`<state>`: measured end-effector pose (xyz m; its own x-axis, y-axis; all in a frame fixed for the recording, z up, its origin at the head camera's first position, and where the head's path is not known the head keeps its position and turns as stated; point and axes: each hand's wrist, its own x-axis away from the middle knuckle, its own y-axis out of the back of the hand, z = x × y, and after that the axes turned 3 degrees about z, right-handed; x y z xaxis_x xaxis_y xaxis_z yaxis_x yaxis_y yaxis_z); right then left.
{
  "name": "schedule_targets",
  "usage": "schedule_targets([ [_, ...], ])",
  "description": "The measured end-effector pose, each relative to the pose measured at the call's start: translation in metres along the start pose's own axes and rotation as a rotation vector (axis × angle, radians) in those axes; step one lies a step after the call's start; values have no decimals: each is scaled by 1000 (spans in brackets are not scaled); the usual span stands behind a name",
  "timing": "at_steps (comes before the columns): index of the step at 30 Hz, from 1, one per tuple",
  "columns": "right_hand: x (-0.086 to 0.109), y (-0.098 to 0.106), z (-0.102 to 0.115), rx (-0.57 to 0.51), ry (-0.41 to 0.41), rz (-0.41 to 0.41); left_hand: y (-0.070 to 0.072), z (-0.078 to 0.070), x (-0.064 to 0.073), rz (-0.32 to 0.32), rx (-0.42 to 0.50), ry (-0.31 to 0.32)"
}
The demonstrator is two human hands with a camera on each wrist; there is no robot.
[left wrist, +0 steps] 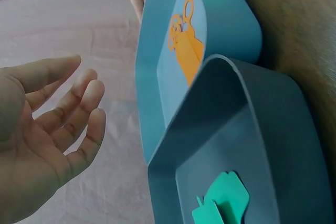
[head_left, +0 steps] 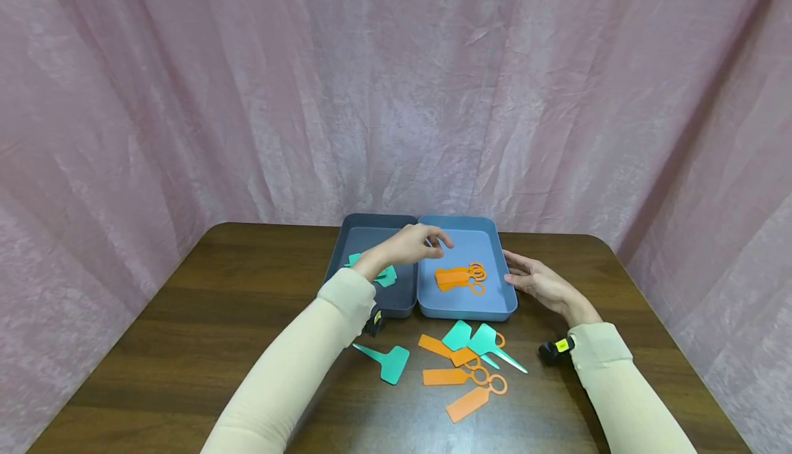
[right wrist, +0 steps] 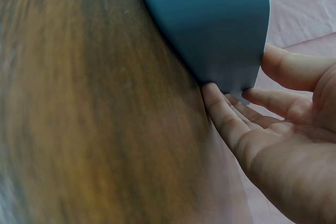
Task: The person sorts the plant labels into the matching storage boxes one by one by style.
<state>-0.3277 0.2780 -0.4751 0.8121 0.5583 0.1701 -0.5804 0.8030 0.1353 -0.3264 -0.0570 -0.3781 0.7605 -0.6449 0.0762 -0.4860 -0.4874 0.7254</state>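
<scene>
My left hand (head_left: pixel 408 244) hovers over the place where the two trays meet, its fingers loosely bent and nothing between them. Below it, the light blue tray (head_left: pixel 468 314) holds several orange plant labels with ring ends (head_left: pixel 454 277), bunched and overlapping. Green T-shaped plant labels (left wrist: pixel 230 195) lie in the dark grey-blue tray (head_left: pixel 379 219), partly hidden by my left wrist in the head view. Beside the light blue tray is my right hand (head_left: pixel 547 287); its fairly straight fingers (right wrist: pixel 223 111) touch the outer side, with the thumb at the rim.
In front of the trays, several orange labels (head_left: pixel 468 404) and green labels (head_left: pixel 485 339) lie in a loose, overlapping group on the wooden table (head_left: pixel 185 344). One green label (head_left: pixel 393 364) lies apart, nearer my left forearm. A pink curtain (head_left: pixel 396 96) hangs behind the table.
</scene>
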Motion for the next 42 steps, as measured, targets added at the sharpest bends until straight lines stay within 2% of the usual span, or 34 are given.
schedule_targets([
  [6,0,0,1,8,-9,-6,1,10,18,-11,25,-31],
  [18,0,-2,2,6,-5,-5,-3,23,59,-37,91,-44],
  [26,2,-2,1,-6,5,4,-14,25,85,-50,142,-62],
  [36,2,-1,2,-10,9,4,-34,29,116,-13,173,-100],
  [42,3,-1,3,-8,0,6,-48,33,131,8,191,-92],
])
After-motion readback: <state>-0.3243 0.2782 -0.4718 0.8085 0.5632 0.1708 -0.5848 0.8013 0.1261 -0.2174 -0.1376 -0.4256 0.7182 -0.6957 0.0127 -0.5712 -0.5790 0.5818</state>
